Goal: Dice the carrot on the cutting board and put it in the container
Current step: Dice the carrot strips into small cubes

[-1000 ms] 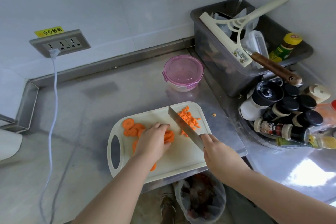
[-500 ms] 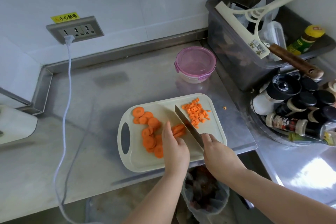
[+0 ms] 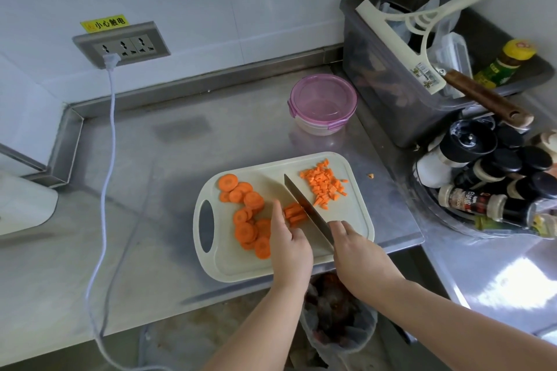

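Observation:
A pale cutting board (image 3: 355, 221) lies near the counter's front edge. Round carrot slices (image 3: 247, 214) spread over its left half, and a pile of diced carrot (image 3: 325, 184) sits at its far right. Between them lies a small stack of carrot strips (image 3: 294, 214). My left hand (image 3: 289, 245) steadies that stack with fingertips on its left side. My right hand (image 3: 358, 253) grips the handle of a knife (image 3: 304, 208), whose blade rests against the strips' right side. A round container with a pink lid (image 3: 322, 104) stands behind the board, lid on.
A grey bin (image 3: 391, 93) with a squeegee and a wooden-handled tool stands at the back right. Spice bottles (image 3: 494, 184) crowd the right side. A white cable (image 3: 111, 141) hangs from the wall socket across the counter. One carrot bit (image 3: 370, 175) lies off the board. A lined waste bin (image 3: 337, 316) sits below.
My left hand moved off the slices and turned to steady the carrot strips at the knife. The knife stayed on the board. The camera shifted, so the scene slid right.

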Available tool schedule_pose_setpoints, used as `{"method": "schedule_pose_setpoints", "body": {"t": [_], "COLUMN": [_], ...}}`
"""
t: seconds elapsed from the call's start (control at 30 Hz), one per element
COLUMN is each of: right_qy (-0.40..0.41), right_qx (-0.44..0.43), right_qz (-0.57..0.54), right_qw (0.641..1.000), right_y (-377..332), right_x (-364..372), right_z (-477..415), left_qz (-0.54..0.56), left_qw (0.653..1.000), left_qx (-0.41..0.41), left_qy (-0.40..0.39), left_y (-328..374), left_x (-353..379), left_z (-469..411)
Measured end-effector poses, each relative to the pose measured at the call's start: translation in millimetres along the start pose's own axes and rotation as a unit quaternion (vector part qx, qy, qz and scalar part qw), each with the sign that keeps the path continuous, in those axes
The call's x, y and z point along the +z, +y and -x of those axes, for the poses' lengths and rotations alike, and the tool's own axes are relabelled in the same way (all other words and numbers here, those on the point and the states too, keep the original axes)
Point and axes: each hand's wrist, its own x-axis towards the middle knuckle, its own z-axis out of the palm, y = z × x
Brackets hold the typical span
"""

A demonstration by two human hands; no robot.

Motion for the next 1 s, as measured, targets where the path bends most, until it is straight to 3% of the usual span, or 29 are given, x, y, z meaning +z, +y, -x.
{"method": "schedule_pose_setpoints", "body": {"t": [0.13, 0.23, 0.3, 0.37, 0.47, 0.57, 0.77, 1.0], "right_qy": [0.004, 0.006, 0.006, 0.003, 0.002, 0.001, 0.01, 0.014], "right_qx": [-0.005, -0.007, -0.006, -0.002, 0.0, 0.0, -0.003, -0.003], "right_qz": [0.005, 0.005, 0.002, 0.0, -0.005, -0.005, -0.004, 0.007], "right_qw": [1.0, 1.0, 1.0, 1.0, 1.0, 1.0, 1.0, 1.0], "right_y": [2, 7, 9, 9, 9, 10, 16, 22], "right_x": [0, 1, 2, 2, 1, 0, 2, 9], "right_z": [-2, -3, -4, -4, -3, -4, -9, -13], "left_qz": [-0.015, -0.123, -0.241, -0.374, -0.474, -0.476, -0.411, -0.391], "left_qw": [1.0, 0.99, 0.964, 0.916, 0.865, 0.862, 0.898, 0.903], "left_qx": [0.007, 0.068, 0.115, 0.143, 0.153, 0.16, 0.149, 0.175], "left_qy": [-0.003, 0.007, -0.007, -0.034, -0.059, -0.064, -0.048, -0.033], "left_y": [1, 8, 14, 18, 20, 18, 15, 10], "left_x": [-3, -11, -17, -21, -24, -23, -20, -22], "left_z": [0, -2, -8, -19, -34, -44, -50, -51]}}
